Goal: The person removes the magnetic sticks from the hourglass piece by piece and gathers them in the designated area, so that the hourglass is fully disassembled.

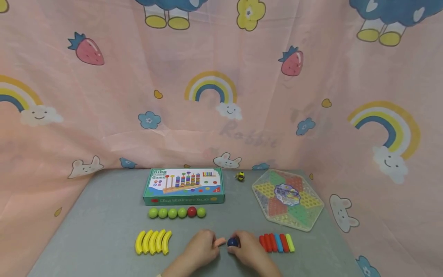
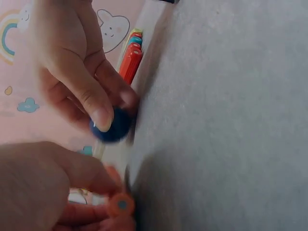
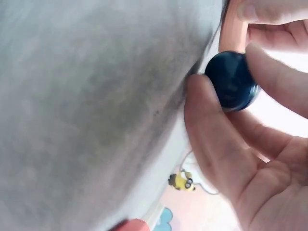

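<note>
In the head view my left hand pinches a short peach-orange stick just above or on the grey table. The left wrist view shows the stick's round end with a small grey centre. Close to its right, my right hand holds a glossy dark blue ball between thumb and fingers. In the right wrist view the blue ball appears next to the stick; whether they touch I cannot tell.
Yellow toy bananas lie in a row at left. Behind them run several green balls with one red ball. A Ring Game box, a bee-like figure, a hexagonal board and coloured sticks are also on the table.
</note>
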`<act>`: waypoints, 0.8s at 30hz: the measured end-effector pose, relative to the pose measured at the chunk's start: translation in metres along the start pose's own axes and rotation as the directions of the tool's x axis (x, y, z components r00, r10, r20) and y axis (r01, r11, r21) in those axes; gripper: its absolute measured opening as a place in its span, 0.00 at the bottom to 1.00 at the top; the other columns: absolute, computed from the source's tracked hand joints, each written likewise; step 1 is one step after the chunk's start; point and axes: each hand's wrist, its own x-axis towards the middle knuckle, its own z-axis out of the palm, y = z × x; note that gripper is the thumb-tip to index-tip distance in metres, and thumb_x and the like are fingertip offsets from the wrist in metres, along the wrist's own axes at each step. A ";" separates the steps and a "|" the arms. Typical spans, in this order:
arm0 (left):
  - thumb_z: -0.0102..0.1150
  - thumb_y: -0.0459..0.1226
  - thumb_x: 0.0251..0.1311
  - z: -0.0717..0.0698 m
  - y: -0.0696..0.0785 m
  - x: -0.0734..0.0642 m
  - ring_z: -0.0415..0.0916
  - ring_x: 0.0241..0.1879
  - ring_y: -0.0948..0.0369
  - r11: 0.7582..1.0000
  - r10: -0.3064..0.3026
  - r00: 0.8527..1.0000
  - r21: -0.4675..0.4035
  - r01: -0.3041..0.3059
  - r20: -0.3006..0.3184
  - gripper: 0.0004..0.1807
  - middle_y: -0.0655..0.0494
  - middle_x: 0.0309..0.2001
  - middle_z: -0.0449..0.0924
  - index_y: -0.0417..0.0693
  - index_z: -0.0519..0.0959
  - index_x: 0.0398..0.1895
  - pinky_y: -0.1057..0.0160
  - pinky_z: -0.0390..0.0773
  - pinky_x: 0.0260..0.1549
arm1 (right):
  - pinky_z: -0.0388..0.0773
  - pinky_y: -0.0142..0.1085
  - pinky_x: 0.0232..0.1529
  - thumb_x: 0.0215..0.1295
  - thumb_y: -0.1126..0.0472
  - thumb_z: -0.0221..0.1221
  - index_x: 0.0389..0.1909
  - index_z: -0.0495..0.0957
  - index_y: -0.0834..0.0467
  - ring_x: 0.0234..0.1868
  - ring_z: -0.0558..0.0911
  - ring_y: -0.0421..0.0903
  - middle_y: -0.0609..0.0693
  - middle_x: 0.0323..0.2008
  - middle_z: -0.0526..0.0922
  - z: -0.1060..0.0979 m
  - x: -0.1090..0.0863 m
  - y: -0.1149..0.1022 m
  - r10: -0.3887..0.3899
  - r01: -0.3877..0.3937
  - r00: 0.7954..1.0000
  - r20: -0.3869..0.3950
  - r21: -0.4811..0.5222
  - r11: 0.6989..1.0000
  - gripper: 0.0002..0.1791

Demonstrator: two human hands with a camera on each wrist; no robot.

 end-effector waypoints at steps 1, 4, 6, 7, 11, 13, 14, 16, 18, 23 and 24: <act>0.67 0.34 0.50 -0.001 0.000 0.000 0.69 0.23 0.62 1.000 -0.029 1.000 0.002 0.029 -0.003 0.04 0.59 0.23 0.74 0.47 0.79 0.25 0.63 0.69 0.21 | 0.79 0.51 0.42 0.60 0.59 0.70 0.43 0.82 0.60 0.38 0.79 0.49 0.51 0.35 0.82 0.000 0.000 0.000 0.022 -0.022 1.000 0.000 -0.004 1.000 0.14; 0.68 0.34 0.50 -0.003 0.001 0.000 0.70 0.23 0.60 0.995 -0.099 0.994 -0.001 0.099 -0.038 0.06 0.57 0.22 0.74 0.46 0.78 0.25 0.62 0.69 0.20 | 0.79 0.57 0.49 0.60 0.59 0.71 0.43 0.81 0.61 0.43 0.81 0.51 0.53 0.39 0.83 -0.003 0.000 0.001 0.071 -0.071 0.997 0.008 -0.019 0.997 0.14; 0.69 0.34 0.49 -0.004 0.003 0.000 0.70 0.23 0.59 0.993 -0.120 0.991 -0.005 0.120 -0.060 0.07 0.56 0.22 0.74 0.47 0.77 0.24 0.62 0.68 0.19 | 0.79 0.57 0.49 0.60 0.59 0.71 0.42 0.81 0.61 0.43 0.82 0.51 0.53 0.39 0.83 -0.005 0.000 0.000 0.078 -0.078 0.997 0.013 -0.025 0.997 0.13; 0.69 0.34 0.50 -0.005 0.004 0.000 0.70 0.22 0.59 0.992 -0.126 0.989 -0.007 0.126 -0.071 0.08 0.56 0.21 0.74 0.47 0.77 0.24 0.62 0.68 0.19 | 0.79 0.57 0.49 0.60 0.59 0.71 0.41 0.82 0.61 0.43 0.82 0.51 0.53 0.39 0.83 -0.006 0.000 0.000 0.076 -0.076 0.997 0.016 -0.026 0.997 0.13; 0.70 0.34 0.50 -0.003 0.006 -0.001 0.69 0.21 0.60 0.992 -0.129 0.986 -0.005 0.129 -0.108 0.10 0.57 0.21 0.73 0.47 0.76 0.23 0.63 0.67 0.18 | 0.79 0.56 0.49 0.59 0.59 0.71 0.41 0.82 0.62 0.43 0.81 0.50 0.54 0.39 0.83 -0.007 0.000 -0.001 0.083 -0.082 0.996 0.026 -0.020 0.996 0.14; 0.71 0.35 0.51 -0.003 0.004 -0.001 0.69 0.21 0.61 0.992 -0.122 0.987 -0.002 0.122 -0.109 0.10 0.58 0.20 0.73 0.47 0.77 0.23 0.63 0.68 0.19 | 0.79 0.56 0.49 0.60 0.59 0.71 0.42 0.82 0.62 0.43 0.81 0.50 0.54 0.39 0.83 -0.007 0.000 -0.001 0.089 -0.089 0.996 0.030 -0.019 0.996 0.14; 0.72 0.36 0.51 -0.003 0.003 -0.001 0.69 0.22 0.61 0.994 -0.110 0.988 0.000 0.110 -0.106 0.10 0.58 0.21 0.74 0.47 0.77 0.23 0.63 0.69 0.19 | 0.79 0.57 0.50 0.60 0.58 0.71 0.42 0.82 0.62 0.43 0.80 0.51 0.54 0.39 0.83 -0.007 0.001 -0.001 0.089 -0.089 0.995 0.033 -0.018 0.996 0.14; 0.74 0.40 0.50 -0.005 0.001 -0.001 0.71 0.24 0.61 0.997 -0.073 0.993 0.019 0.075 -0.089 0.12 0.58 0.24 0.76 0.46 0.79 0.27 0.62 0.72 0.21 | 0.79 0.57 0.50 0.60 0.58 0.71 0.42 0.83 0.62 0.44 0.81 0.51 0.54 0.40 0.83 -0.007 0.000 -0.001 0.079 -0.079 0.996 0.037 -0.014 0.997 0.14; 0.77 0.43 0.48 -0.009 -0.003 -0.001 0.76 0.30 0.61 0.998 -0.007 0.998 0.064 0.011 -0.059 0.17 0.56 0.32 0.82 0.46 0.82 0.37 0.59 0.79 0.29 | 0.79 0.57 0.50 0.60 0.58 0.71 0.42 0.83 0.63 0.44 0.81 0.52 0.55 0.40 0.84 -0.008 0.000 0.000 0.057 -0.057 0.998 0.039 -0.013 0.998 0.14; 0.78 0.39 0.45 -0.021 -0.009 0.005 0.77 0.58 0.59 0.951 0.215 0.968 0.198 -0.239 0.132 0.41 0.56 0.65 0.75 0.55 0.75 0.67 0.53 0.79 0.56 | 0.78 0.58 0.51 0.60 0.58 0.71 0.43 0.84 0.64 0.46 0.82 0.54 0.56 0.41 0.85 -0.010 0.000 0.004 0.012 -0.012 0.999 0.041 -0.007 1.000 0.16; 0.76 0.37 0.46 -0.021 -0.009 0.007 0.75 0.61 0.60 0.932 0.261 0.950 0.210 -0.294 0.172 0.42 0.58 0.68 0.72 0.57 0.73 0.69 0.54 0.77 0.59 | 0.78 0.58 0.51 0.60 0.57 0.71 0.44 0.84 0.64 0.46 0.82 0.54 0.56 0.42 0.85 -0.011 0.000 0.006 0.014 -0.014 0.999 0.037 -0.011 1.000 0.16</act>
